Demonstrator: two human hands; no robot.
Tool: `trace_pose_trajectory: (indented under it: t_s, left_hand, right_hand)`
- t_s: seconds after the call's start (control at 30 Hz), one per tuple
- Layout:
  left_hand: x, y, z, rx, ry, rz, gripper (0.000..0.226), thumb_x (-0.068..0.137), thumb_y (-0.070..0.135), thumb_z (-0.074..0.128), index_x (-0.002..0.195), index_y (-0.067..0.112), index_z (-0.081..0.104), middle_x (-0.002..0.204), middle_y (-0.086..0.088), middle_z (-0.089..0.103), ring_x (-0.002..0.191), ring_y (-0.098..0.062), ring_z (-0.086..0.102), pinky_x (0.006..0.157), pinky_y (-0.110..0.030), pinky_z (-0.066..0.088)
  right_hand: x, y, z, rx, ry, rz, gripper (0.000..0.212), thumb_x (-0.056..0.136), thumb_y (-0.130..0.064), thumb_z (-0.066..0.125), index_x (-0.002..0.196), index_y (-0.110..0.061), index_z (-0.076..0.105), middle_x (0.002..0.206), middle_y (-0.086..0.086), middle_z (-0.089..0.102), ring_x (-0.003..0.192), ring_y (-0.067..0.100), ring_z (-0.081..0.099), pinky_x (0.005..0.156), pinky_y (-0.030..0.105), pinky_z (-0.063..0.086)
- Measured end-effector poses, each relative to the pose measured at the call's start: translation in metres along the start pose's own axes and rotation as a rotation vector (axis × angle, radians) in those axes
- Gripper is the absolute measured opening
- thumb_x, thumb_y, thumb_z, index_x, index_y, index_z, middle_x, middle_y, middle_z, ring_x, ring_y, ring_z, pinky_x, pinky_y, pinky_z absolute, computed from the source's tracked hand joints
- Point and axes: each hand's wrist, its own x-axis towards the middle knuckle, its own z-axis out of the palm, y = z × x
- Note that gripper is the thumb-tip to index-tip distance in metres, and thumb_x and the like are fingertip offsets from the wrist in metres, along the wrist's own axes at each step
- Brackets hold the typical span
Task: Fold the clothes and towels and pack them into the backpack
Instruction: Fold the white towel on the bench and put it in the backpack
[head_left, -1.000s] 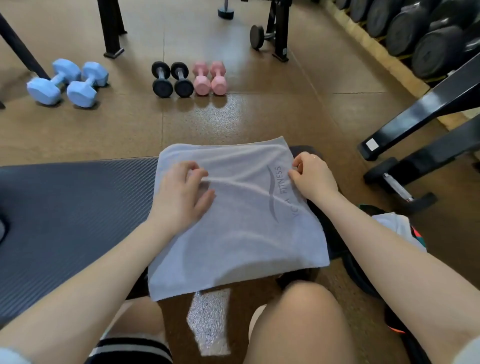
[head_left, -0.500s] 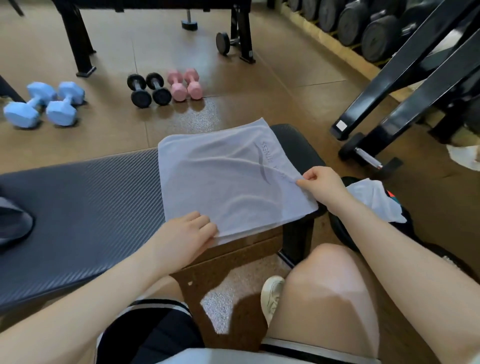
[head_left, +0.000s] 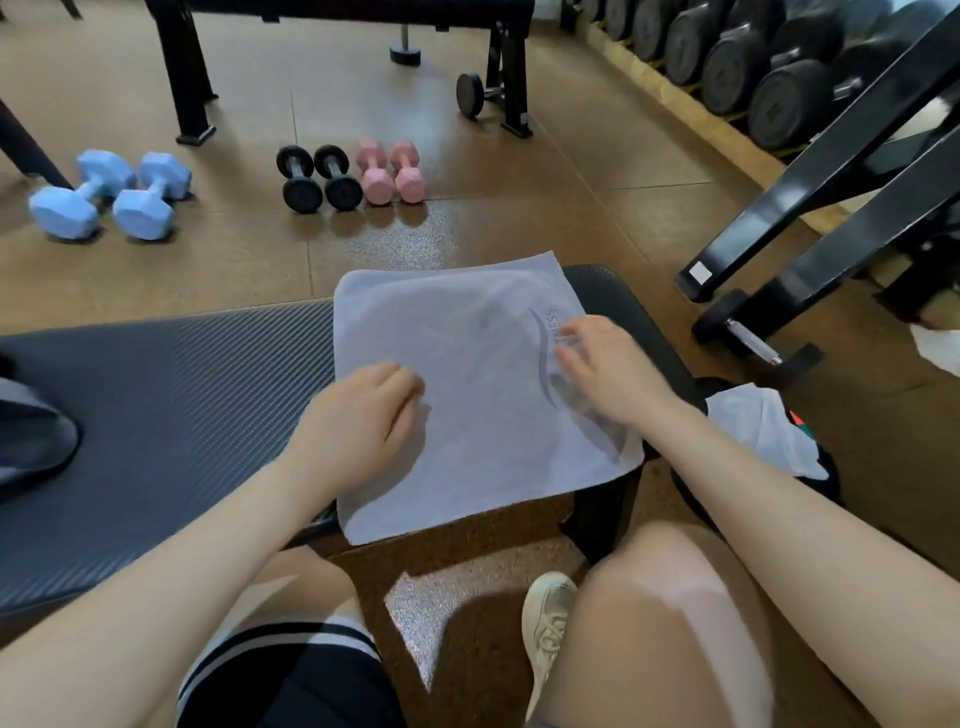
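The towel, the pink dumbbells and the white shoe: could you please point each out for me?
towel (head_left: 467, 415), head view, bare middle of cloth
pink dumbbells (head_left: 390, 171), head view, between their handles
white shoe (head_left: 548, 618), head view, laces

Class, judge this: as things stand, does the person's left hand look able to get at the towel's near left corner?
Probably yes. The left hand rests on the towel just above that corner, which overhangs the bench edge with nothing covering it.

Black white-striped shorts (head_left: 291, 680), pale sneaker (head_left: 545, 618)
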Motion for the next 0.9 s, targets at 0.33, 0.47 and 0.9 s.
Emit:
trace_pose_trajectory:
  t_s: [0.33, 0.47, 0.9]
  left_hand:
    - [0.072, -0.052, 0.051, 0.179, -0.288, -0.484, 0.096, 0.061, 0.082, 0.012, 0.146, 0.037, 0.02, 0.157, -0.012, 0.005, 0.144, -0.031, 0.004, 0.116, -0.041, 0.005]
    - [0.078, -0.059, 0.052, 0.205, -0.216, -0.496, 0.101, 0.054, 0.086, 0.016, 0.137, 0.032, 0.034, 0.154, -0.014, 0.019, 0.142, -0.03, 0.014, 0.114, -0.044, 0.016]
    - [0.071, -0.036, 0.04, 0.159, -0.052, -0.248, 0.063, 0.083, 0.049, 0.037, 0.116, -0.002, 0.057, 0.121, -0.025, 0.055, 0.111, -0.043, 0.052, 0.095, -0.048, 0.041]
  right_hand:
    - [0.111, -0.034, 0.062, -0.271, -0.288, -0.31, 0.061, 0.096, -0.053, 0.026, 0.15, -0.032, 0.006, 0.159, -0.004, -0.003, 0.146, 0.014, -0.004, 0.117, 0.039, -0.003]
    - [0.146, -0.004, 0.053, -0.306, -0.22, -0.222, 0.059, 0.096, -0.054, 0.025, 0.149, -0.031, 0.014, 0.158, -0.001, 0.012, 0.146, 0.018, 0.008, 0.118, 0.04, 0.004]
    - [0.031, 0.034, 0.007, -0.24, 0.028, -0.226, 0.058, 0.096, -0.03, 0.045, 0.147, -0.012, 0.024, 0.158, 0.007, 0.01, 0.143, 0.027, 0.017, 0.116, 0.04, 0.018]
